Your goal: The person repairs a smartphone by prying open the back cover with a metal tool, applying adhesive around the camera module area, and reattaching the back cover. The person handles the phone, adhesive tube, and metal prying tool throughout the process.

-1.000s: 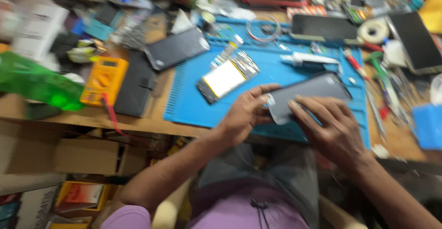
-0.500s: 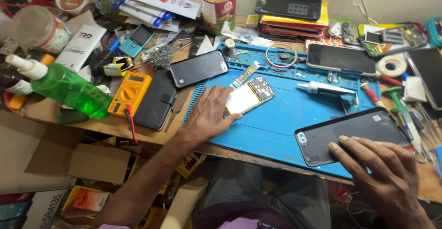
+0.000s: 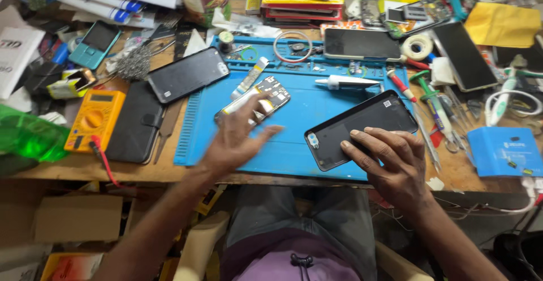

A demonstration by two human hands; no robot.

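Pressing flat, the right hand (image 3: 390,165) pins the black phone back (image 3: 362,128), long axis running lower-left to upper-right; left hand (image 3: 237,139) spread open.

showing 2 hands: left hand (image 3: 235,139), right hand (image 3: 390,162). 1 blue mat (image 3: 294,117). approx 4 black phones/backs lying around: one under the right hand (image 3: 362,125), one left of mat (image 3: 186,74), two at the top right (image 3: 362,43) (image 3: 464,55). 1 opened phone (image 3: 254,97). 1 teal keypad phone (image 3: 96,43). 1 yellow meter (image 3: 93,117). 1 tape roll (image 3: 417,46). 1 white glue tube (image 3: 345,81).
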